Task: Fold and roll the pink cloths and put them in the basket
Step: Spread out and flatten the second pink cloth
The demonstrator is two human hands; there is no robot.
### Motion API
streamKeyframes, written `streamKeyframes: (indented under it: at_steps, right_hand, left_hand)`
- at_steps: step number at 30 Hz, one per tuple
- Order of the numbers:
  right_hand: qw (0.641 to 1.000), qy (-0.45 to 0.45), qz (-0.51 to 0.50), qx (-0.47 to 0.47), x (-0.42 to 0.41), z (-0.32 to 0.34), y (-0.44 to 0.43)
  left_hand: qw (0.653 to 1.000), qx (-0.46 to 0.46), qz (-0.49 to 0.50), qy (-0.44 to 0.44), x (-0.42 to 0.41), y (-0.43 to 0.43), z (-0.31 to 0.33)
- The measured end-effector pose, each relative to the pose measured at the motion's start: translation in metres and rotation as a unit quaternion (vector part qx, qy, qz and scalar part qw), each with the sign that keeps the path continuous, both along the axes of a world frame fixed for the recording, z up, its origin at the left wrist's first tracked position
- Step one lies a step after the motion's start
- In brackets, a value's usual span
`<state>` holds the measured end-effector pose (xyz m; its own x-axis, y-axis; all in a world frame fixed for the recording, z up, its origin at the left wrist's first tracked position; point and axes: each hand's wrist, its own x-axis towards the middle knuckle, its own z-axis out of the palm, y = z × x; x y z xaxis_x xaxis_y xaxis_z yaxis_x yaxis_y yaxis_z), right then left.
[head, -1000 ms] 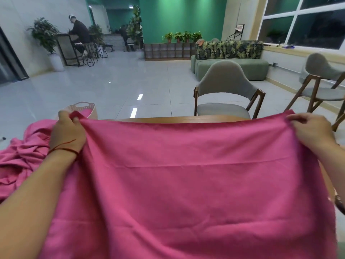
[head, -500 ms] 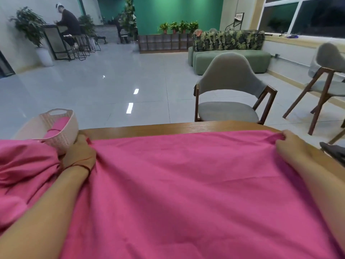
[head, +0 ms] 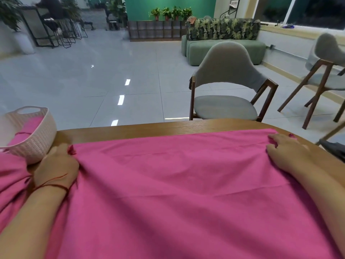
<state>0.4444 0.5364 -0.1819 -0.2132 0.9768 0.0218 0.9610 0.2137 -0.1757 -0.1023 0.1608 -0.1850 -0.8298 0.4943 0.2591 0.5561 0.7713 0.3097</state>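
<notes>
left hand (head: 56, 165) and right hand (head: 285, 152) apparently pinch pink cloth (head: 177, 184) corners.

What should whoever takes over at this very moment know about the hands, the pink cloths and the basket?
Left hand grips the spread pink cloth at its far left corner; right hand grips the far right corner.
The cloth lies flat on the table, unfolded.
Done: one rolled cloth sits in the basket.
Left: fold and roll this cloth, basket it, then the bunched pink cloth at the left.
</notes>
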Motion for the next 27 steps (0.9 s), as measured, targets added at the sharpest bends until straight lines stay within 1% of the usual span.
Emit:
streamKeyframes:
  at_steps: [3,6,7,9,11,15,17,20,23,27]
  right_hand:
    - [0.999,-0.050,0.003,-0.014,-0.002,0.009,0.006]
    - [0.994,-0.094,0.055,0.000,-0.014,0.019,0.003]
    - [0.993,-0.094,0.067,-0.008,-0.017,0.022,0.004]
    - [0.995,-0.078,0.052,-0.030,-0.017,0.023,0.012]
    - [0.997,-0.060,0.025,-0.032,-0.010,0.016,0.019]
    - [0.998,-0.053,0.009,-0.023,-0.012,0.020,0.011]
    - [0.999,-0.032,-0.003,0.025,-0.010,0.023,0.007]
    - [0.996,0.040,-0.012,0.079,0.008,0.015,0.003]
    - [0.993,0.090,-0.032,0.075,0.024,0.010,0.003]
    - [0.985,0.156,-0.033,0.067,0.034,0.013,0.003]
  left_hand:
    - [1.000,0.006,0.002,-0.005,-0.001,0.001,-0.001]
    - [1.000,0.014,0.001,-0.008,-0.002,0.001,-0.001]
    - [1.000,0.014,0.001,-0.007,-0.002,0.001,0.000]
    - [1.000,0.015,0.004,-0.010,-0.002,0.000,0.000]
    - [1.000,0.017,0.008,-0.013,-0.002,0.000,0.000]
    - [0.999,0.035,0.012,-0.028,-0.003,0.000,0.000]
    - [0.998,0.053,0.025,-0.037,-0.004,0.000,0.000]
    - [0.993,0.097,0.037,-0.051,-0.007,-0.004,0.001]
    - [0.989,0.123,0.045,-0.068,-0.013,-0.009,0.004]
    - [0.990,0.114,0.025,-0.076,-0.016,-0.013,0.010]
